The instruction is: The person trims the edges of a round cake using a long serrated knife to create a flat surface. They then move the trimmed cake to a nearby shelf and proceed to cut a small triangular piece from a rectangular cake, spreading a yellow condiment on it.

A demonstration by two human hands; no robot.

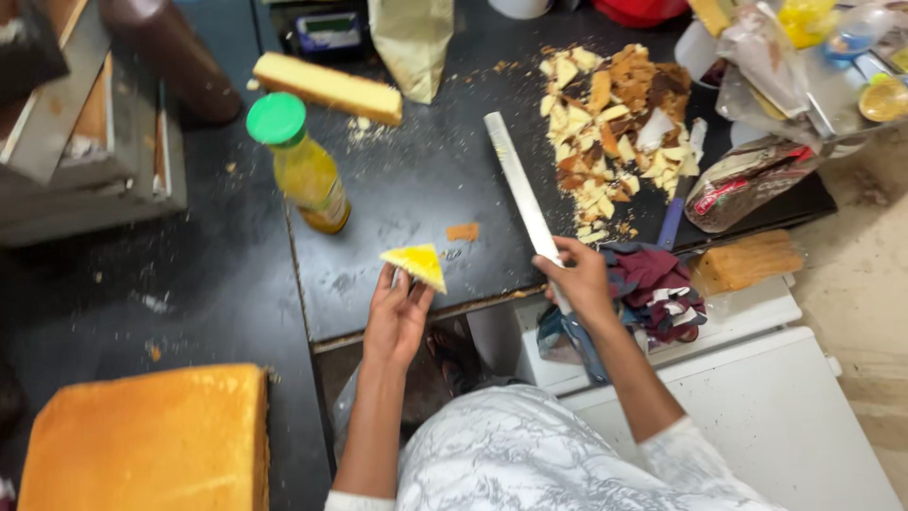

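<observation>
The left hand (397,317) held a yellow triangular cake slice (417,265) by its near edge, grip closed on it just above the dark surface (426,180), probably to keep it clear of crumbs. The right hand (582,284) had its grip wrapped around the handle of a long knife (518,185), blade pointing toward 11 o'clock, away from the slice. At 1 o'clock lay a heap of cake trimmings (615,132); at 10 o'clock stood a green-capped bottle (301,161), near the slice.
</observation>
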